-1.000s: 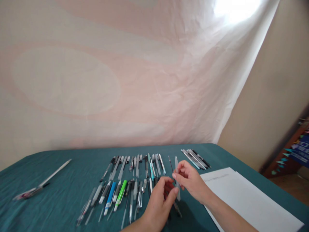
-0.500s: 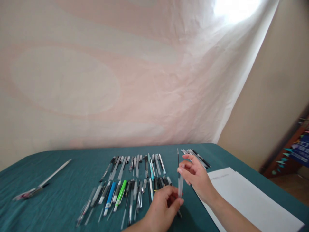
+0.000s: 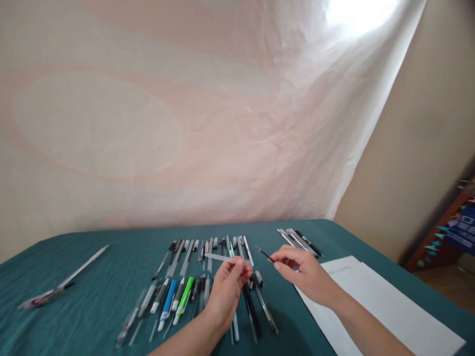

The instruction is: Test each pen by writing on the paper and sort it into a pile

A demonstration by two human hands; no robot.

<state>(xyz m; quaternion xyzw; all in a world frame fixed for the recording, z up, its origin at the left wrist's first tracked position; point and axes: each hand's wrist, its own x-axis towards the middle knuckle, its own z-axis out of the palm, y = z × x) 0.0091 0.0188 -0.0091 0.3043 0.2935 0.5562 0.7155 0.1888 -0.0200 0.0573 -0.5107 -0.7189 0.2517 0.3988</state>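
Note:
My left hand (image 3: 230,287) is closed on a clear, whitish pen barrel (image 3: 221,257), which points left above the rows of pens. To its right, my right hand (image 3: 300,269) pinches a thin dark pen refill (image 3: 265,254), its tip pointing up and left. The refill and the barrel are apart. Beneath and beside my left hand lie several pens and pen parts, among them a green highlighter (image 3: 184,300), a blue marker (image 3: 168,304) and a black pen (image 3: 252,309). Part of the front row is hidden by my left hand and forearm.
White paper sheets (image 3: 386,306) lie at right under my right forearm. Behind that hand is a small group of pens (image 3: 300,242). A long white stick-like thing (image 3: 83,266) and a pen (image 3: 46,297) lie far left on the green cloth (image 3: 89,316).
The refill, upright by the barrel before, is now apart from it and tilted in my right hand. My left hand has moved up and left, turning the barrel from upright to nearly level.

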